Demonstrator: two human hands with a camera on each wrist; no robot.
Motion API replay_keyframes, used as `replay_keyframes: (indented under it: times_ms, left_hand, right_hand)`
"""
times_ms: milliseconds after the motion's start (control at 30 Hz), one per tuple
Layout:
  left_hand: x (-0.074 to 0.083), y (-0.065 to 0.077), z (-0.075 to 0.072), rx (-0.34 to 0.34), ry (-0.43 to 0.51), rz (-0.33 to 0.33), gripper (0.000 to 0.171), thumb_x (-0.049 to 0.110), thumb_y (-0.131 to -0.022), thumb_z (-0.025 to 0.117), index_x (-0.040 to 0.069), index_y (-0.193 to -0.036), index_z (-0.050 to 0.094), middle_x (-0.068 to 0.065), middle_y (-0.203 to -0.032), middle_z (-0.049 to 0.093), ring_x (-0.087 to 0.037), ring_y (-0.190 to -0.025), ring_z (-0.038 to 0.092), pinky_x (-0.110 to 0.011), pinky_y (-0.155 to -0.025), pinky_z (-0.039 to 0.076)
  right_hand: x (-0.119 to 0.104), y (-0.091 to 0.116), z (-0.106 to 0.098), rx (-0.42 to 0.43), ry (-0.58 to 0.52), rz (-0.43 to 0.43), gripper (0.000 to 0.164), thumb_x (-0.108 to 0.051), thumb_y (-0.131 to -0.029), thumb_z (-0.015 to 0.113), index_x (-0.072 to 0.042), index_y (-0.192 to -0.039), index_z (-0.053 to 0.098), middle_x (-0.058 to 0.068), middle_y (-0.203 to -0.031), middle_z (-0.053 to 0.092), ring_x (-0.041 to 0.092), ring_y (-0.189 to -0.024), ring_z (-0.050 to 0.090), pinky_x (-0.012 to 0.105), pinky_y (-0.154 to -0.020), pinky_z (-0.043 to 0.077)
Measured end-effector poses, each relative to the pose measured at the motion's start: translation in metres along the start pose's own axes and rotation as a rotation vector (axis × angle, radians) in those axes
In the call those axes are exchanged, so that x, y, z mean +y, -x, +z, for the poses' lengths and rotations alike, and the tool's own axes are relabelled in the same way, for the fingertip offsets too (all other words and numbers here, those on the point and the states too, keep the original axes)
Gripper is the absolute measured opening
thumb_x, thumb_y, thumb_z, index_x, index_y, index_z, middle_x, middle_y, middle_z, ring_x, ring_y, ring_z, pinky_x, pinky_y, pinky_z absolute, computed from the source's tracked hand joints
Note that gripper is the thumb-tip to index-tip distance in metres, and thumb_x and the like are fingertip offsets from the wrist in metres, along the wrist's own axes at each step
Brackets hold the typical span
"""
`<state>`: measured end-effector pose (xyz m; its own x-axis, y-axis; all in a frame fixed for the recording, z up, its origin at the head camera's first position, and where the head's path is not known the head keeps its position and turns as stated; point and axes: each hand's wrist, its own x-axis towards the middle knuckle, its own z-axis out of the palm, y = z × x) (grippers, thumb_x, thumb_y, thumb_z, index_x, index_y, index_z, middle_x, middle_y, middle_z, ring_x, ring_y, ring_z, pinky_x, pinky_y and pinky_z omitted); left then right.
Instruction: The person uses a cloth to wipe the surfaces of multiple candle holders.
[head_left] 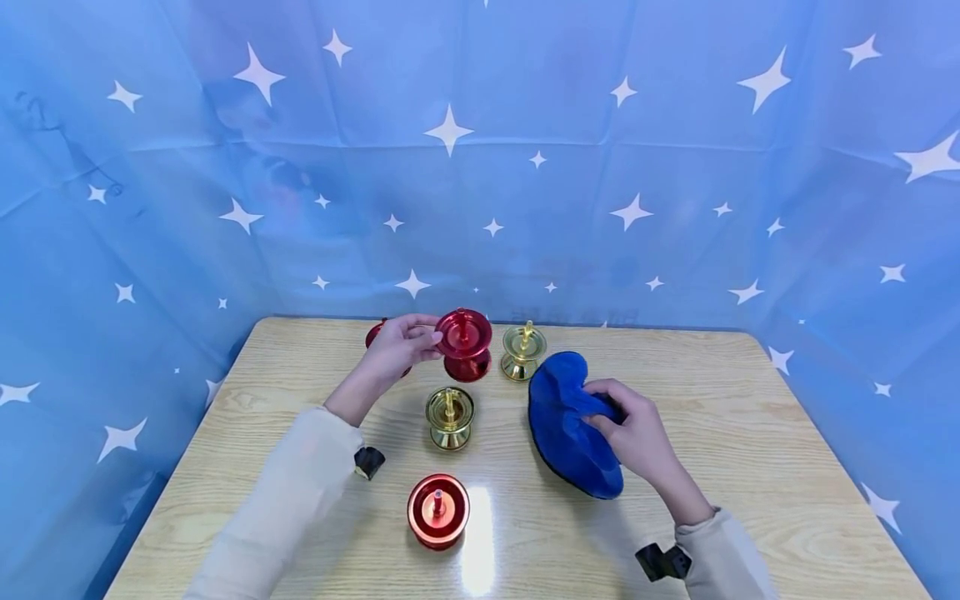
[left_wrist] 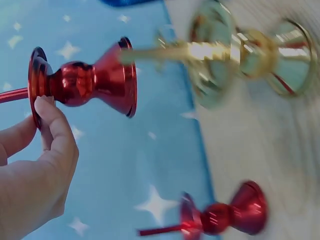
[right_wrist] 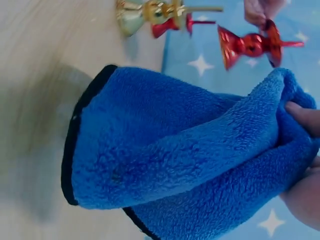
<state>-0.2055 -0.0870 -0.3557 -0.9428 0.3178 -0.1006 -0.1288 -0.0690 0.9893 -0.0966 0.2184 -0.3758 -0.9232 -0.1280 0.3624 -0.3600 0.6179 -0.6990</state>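
My left hand (head_left: 397, 346) pinches the rim of a shiny red candle holder (head_left: 467, 368) between thumb and fingers. This holder is upright and raised off the table, as the left wrist view shows. A blue plush cloth (head_left: 564, 429) with dark edging hangs bunched from my right hand (head_left: 637, 435), which grips it near its middle. The cloth is apart from the held candle holder. In the right wrist view the cloth (right_wrist: 175, 145) fills the centre, and its folds hide part of the gripping fingers.
Two gold candle holders stand on the wooden table: one at the back (head_left: 524, 350), one nearer (head_left: 450, 417). A red candle holder (head_left: 438, 510) stands in front. Another red one (head_left: 372, 334) is mostly hidden behind my left hand. A blue starred curtain (head_left: 480, 183) surrounds the table.
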Motion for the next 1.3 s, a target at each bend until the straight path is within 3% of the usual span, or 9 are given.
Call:
replay_keyframes:
  times_ms: [167, 367, 667, 900, 1067, 1200, 1300]
  left_hand:
    - [-0.026, -0.014, -0.013, 0.105, 0.020, -0.026, 0.033, -0.005, -0.091, 0.048, -0.012, -0.123, 0.042, -0.004, -0.080, 0.058, -0.010, -0.068, 0.059, -0.028, -0.076, 0.053]
    - [-0.060, -0.027, -0.018, 0.215, 0.039, -0.068, 0.032, -0.008, -0.090, 0.048, -0.012, -0.122, 0.043, -0.004, -0.073, 0.055, -0.009, -0.061, 0.058, -0.021, -0.065, 0.052]
    - [-0.087, -0.041, -0.012, 0.277, 0.094, -0.169, 0.032, -0.009, -0.089, 0.049, -0.008, -0.121, 0.046, -0.007, -0.078, 0.055, -0.011, -0.064, 0.059, -0.038, -0.085, 0.049]
    - [-0.093, -0.049, -0.011, 0.302, 0.136, -0.180, 0.032, -0.007, -0.091, 0.048, -0.008, -0.122, 0.044, -0.010, -0.085, 0.056, -0.011, -0.068, 0.058, -0.039, -0.090, 0.046]
    - [-0.091, -0.050, -0.013, 0.274, 0.150, -0.159, 0.034, -0.006, -0.093, 0.042, -0.008, -0.127, 0.041, -0.023, -0.099, 0.058, -0.019, -0.080, 0.061, -0.038, -0.090, 0.046]
    - [-0.088, -0.049, -0.015, 0.239, 0.089, -0.169, 0.036, -0.005, -0.093, 0.041, -0.008, -0.129, 0.040, -0.028, -0.110, 0.055, -0.027, -0.094, 0.060, -0.042, -0.093, 0.043]
    - [-0.081, -0.047, -0.016, 0.251, 0.023, -0.179, 0.036, -0.005, -0.092, 0.044, -0.010, -0.128, 0.041, -0.029, -0.114, 0.053, -0.034, -0.104, 0.055, -0.045, -0.096, 0.040]
  right_hand:
    - [0.020, 0.008, 0.000, -0.016, 0.033, 0.049, 0.031, 0.013, -0.074, 0.065, -0.003, -0.100, 0.062, 0.009, -0.098, 0.064, 0.013, -0.083, 0.058, 0.025, -0.067, 0.049]
    - [0.032, 0.015, 0.003, -0.030, 0.046, 0.092, 0.031, 0.014, -0.074, 0.065, -0.003, -0.100, 0.062, 0.011, -0.098, 0.064, 0.020, -0.082, 0.059, 0.026, -0.066, 0.049]
    - [0.037, 0.018, 0.008, -0.037, 0.021, 0.103, 0.031, 0.015, -0.074, 0.066, -0.003, -0.099, 0.062, 0.011, -0.098, 0.064, 0.021, -0.081, 0.061, 0.027, -0.067, 0.051]
    - [0.036, 0.018, 0.008, -0.072, -0.023, 0.127, 0.031, 0.013, -0.076, 0.065, -0.002, -0.102, 0.062, 0.013, -0.102, 0.063, 0.024, -0.083, 0.062, 0.027, -0.068, 0.051]
    - [0.036, 0.018, 0.007, -0.081, -0.015, 0.132, 0.031, 0.013, -0.076, 0.064, -0.002, -0.103, 0.061, 0.014, -0.103, 0.062, 0.025, -0.084, 0.062, 0.027, -0.068, 0.051]
    - [0.035, 0.018, 0.007, -0.082, 0.007, 0.129, 0.031, 0.014, -0.076, 0.064, -0.002, -0.102, 0.061, 0.014, -0.102, 0.062, 0.026, -0.085, 0.061, 0.028, -0.068, 0.051]
    - [0.035, 0.018, 0.006, -0.080, 0.013, 0.122, 0.031, 0.015, -0.075, 0.064, -0.001, -0.102, 0.061, 0.014, -0.101, 0.063, 0.027, -0.085, 0.061, 0.028, -0.067, 0.051]
